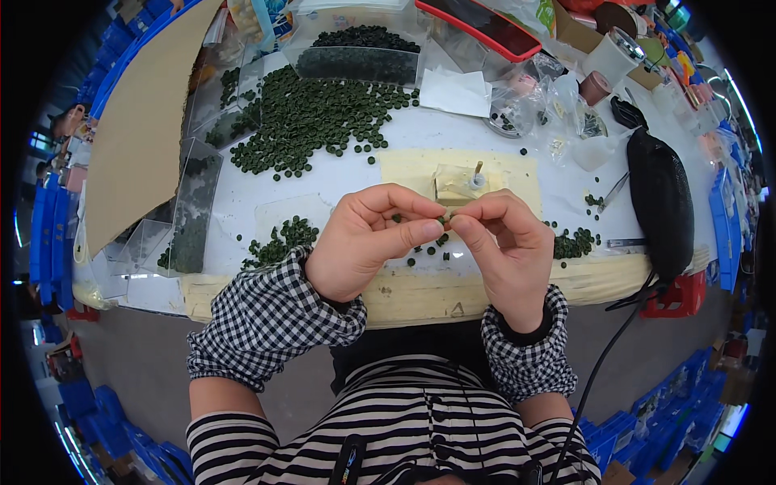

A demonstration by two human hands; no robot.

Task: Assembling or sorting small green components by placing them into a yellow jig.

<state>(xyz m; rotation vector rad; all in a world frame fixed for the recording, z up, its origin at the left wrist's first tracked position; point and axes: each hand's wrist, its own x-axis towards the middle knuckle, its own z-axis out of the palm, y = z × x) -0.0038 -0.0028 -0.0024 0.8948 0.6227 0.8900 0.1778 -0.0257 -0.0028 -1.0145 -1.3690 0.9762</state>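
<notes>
My left hand (364, 238) and my right hand (511, 250) meet fingertip to fingertip over the front of the table. Between thumb and forefinger, the left pinches a small dark green round piece (442, 221). My right thumb and forefinger are also pinched together, touching at the same spot; what they grip is too small to make out. Just beyond the fingers stands a tape-wrapped block (453, 187) with a short upright peg (478, 168). Several loose green pieces lie under and beside the hands, with a small heap (283, 241) on the left and another (575, 242) on the right.
A large spread of green pieces (315, 121) lies farther back, before a clear bin (356, 65). Cardboard (145, 121) leans at left. At right are tweezers (616, 192), a black cloth-like bundle (661, 194) and a cable. A red-edged phone (481, 26) rests at the back.
</notes>
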